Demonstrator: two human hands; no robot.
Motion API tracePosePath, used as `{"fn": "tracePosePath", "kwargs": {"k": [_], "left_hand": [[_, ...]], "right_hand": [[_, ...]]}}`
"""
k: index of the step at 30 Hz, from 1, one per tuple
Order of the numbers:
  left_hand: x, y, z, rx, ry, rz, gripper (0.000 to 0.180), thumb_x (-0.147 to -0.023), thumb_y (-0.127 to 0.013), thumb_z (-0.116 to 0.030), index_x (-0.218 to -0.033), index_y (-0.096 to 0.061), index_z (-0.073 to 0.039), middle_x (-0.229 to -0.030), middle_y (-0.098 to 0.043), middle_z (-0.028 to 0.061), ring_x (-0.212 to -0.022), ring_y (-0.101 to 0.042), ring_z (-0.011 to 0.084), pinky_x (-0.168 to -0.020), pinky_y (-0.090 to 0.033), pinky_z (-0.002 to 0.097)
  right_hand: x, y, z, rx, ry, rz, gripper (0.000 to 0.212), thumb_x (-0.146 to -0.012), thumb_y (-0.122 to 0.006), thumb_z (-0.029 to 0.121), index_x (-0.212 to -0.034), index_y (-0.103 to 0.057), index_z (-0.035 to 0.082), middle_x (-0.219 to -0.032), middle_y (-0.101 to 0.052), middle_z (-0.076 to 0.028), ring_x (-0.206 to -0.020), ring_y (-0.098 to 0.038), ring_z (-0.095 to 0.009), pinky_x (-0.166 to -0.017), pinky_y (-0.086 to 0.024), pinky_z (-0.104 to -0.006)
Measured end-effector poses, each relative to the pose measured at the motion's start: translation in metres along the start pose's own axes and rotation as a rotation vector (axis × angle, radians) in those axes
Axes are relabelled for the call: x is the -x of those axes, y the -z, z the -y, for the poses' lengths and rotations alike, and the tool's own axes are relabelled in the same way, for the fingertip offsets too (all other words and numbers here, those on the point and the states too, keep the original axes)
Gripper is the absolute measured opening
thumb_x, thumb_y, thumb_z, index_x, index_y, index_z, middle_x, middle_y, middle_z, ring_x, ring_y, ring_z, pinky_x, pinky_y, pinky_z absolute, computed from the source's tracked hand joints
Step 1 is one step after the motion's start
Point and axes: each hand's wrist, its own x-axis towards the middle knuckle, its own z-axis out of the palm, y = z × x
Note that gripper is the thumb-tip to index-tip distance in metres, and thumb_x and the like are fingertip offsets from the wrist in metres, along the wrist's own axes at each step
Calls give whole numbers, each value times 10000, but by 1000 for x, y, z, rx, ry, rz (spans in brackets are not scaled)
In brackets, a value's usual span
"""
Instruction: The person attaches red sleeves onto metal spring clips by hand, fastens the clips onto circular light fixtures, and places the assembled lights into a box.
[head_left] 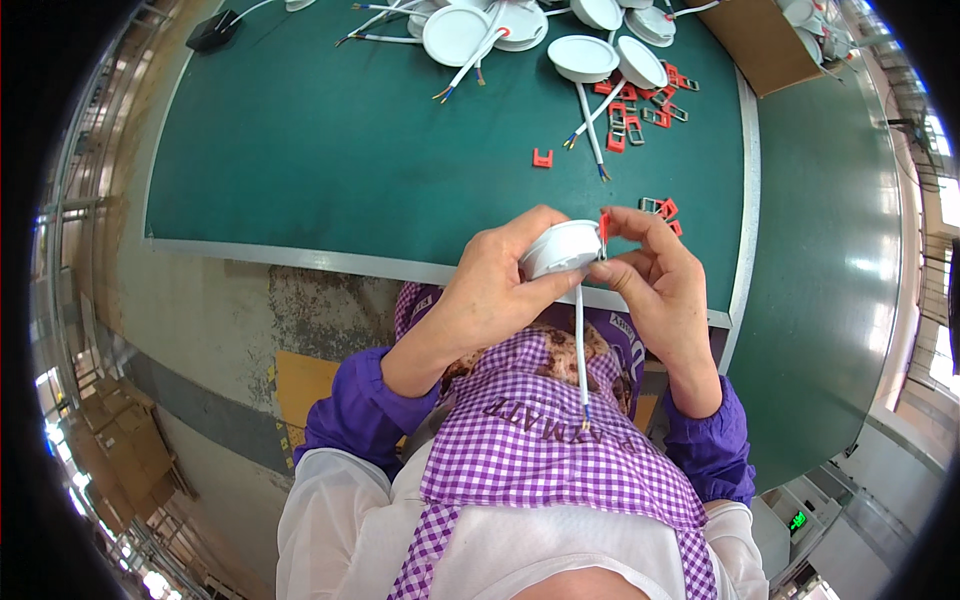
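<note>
A round white light fitting (pixel 562 250) is gripped at its rim by my left hand (pixel 497 272), just over the table's near edge. Its white cable (pixel 581 350) hangs down in front of my checked apron, with bare wire ends at the bottom. My right hand (pixel 655 275) pinches a small red and metal clip (pixel 604 228) between thumb and forefinger, close against the fitting's right side. Whether the clip is seated on the fitting is hidden by my fingers. A few more red and metal clips (pixel 667 212) lie on the table just beyond my right hand.
Several white fittings (pixel 458 37) with loose cables are heaped along the far side of the green table (pixel 330 150). Beside them lies a pile of red and metal clips (pixel 625 115), plus one lone red piece (pixel 542 158). A cardboard box (pixel 765 45) stands far right; a black block (pixel 212 32) sits far left.
</note>
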Motion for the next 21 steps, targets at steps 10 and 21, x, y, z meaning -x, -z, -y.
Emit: {"fn": "tracePosePath", "kwargs": {"k": [10, 21], "left_hand": [[-8, -6, -9, 59, -42, 118, 300, -817, -735, -55, -1091, -618, -21, -927, -638, 26, -858, -601, 91, -756, -487, 255], [-115, 33, -18, -606, -405, -142, 516, -871, -645, -136, -1348, -479, -33, -1277, -590, 161, -1162, -575, 269, -973, -447, 378]], "right_hand": [[-5, 23, 22, -88, -127, 59, 406, -831, -679, -39, -1218, -556, -47, -1031, -673, -147, -812, -702, -156, -689, -563, -260], [-123, 149, 50, 172, 346, -344, 360, -941, -637, 187, -1239, -600, -12, -931, -668, -41, -798, -615, -93, -728, -505, -242]]}}
